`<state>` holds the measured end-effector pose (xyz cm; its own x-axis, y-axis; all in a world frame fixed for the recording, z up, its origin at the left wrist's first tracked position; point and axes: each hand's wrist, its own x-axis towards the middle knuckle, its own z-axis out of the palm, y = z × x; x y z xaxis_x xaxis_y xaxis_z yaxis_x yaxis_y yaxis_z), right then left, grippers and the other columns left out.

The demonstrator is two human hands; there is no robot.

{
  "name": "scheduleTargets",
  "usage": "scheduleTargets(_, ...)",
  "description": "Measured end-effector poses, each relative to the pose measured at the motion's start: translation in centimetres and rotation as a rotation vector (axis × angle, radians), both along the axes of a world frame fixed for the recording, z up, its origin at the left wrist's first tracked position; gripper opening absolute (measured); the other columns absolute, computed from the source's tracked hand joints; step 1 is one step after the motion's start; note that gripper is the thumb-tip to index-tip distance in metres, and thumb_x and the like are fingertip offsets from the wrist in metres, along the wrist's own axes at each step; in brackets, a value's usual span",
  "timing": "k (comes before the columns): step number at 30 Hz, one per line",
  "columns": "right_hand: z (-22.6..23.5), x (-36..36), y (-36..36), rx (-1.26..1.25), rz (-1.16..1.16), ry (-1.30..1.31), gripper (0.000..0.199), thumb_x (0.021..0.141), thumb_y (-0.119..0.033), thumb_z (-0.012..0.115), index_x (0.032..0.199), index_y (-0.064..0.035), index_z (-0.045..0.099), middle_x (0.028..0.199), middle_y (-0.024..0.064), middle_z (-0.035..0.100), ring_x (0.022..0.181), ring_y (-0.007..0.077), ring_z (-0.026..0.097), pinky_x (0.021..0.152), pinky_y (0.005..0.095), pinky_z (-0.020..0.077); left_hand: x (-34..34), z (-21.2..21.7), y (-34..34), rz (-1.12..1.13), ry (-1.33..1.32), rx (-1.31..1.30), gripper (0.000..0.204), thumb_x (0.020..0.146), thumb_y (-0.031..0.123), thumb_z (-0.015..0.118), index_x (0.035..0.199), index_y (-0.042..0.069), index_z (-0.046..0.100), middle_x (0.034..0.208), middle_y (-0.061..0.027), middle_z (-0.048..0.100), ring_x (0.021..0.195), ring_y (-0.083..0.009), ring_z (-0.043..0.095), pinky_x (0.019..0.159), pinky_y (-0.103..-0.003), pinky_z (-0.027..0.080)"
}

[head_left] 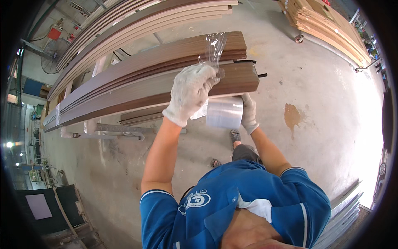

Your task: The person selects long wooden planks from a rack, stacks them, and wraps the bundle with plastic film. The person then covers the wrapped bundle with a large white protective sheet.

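Observation:
My left hand, in a pale work glove, is closed at the near side of a brown wood-grain plank bundle, close to its right end. Its fingers pinch clear stretch film, which stands up crumpled above the planks. Below the bundle's end is a wide roll of clear stretch film. My right hand, also gloved, grips this roll at its right end; part of the fingers is hidden behind it. More film shows between the roll and my left hand.
Behind lie longer stacked strips on a rack. A metal support stands under the bundle. Stacked tan boards sit on a wheeled cart at far right. Thin metal-coloured lengths lie at lower right. A floor fan stands far left.

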<state>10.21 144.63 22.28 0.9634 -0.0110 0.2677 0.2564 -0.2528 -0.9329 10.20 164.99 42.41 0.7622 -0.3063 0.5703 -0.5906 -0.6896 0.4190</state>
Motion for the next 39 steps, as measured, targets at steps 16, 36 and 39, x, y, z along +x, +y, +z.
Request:
scheduleTargets(16, 33.6, 10.3, -6.1, -0.686, 0.171, -1.337, 0.044, 0.082, -0.013, 0.069, 0.126, -0.0149, 0.066, 0.11, 0.0094, 0.07, 0.103, 0.0283, 0.07, 0.084, 0.0408, 0.0592, -1.3, 0.4, -0.5, 0.017, -0.104, 0.018, 0.008, 0.088, 0.011, 0.067, 0.095, 0.007, 0.065, 0.1, -0.0136, 0.072, 0.099, -0.0358, 0.067, 0.091, -0.046, 0.052)
scheduleTargets(36, -1.1, 3.7, -5.1, -0.696, 0.534, -0.306, 0.044, 0.082, -0.017, 0.069, 0.123, -0.0012, 0.066, 0.106, 0.0159, 0.072, 0.096, 0.0328, 0.071, 0.081, 0.0431, 0.0592, -11.5, -13.0, -7.2, 0.286, 0.807, -1.13, 0.045, 0.092, 0.026, 0.075, 0.125, -0.003, 0.063, 0.125, -0.0202, 0.064, 0.124, -0.0295, 0.058, 0.106, -0.04, 0.046)
scheduleTargets(39, 9.4, -0.1, -7.2, -0.606, 0.512, -0.693, 0.055, 0.076, -0.015, 0.068, 0.13, -0.0005, 0.063, 0.113, 0.0184, 0.071, 0.101, 0.0364, 0.071, 0.087, 0.0422, 0.0589, -14.7, -7.0, -6.3, 0.2, 0.754, -0.656, 0.047, 0.093, 0.03, 0.075, 0.127, -0.001, 0.065, 0.144, -0.02, 0.055, 0.135, -0.0302, 0.051, 0.113, -0.04, 0.039)
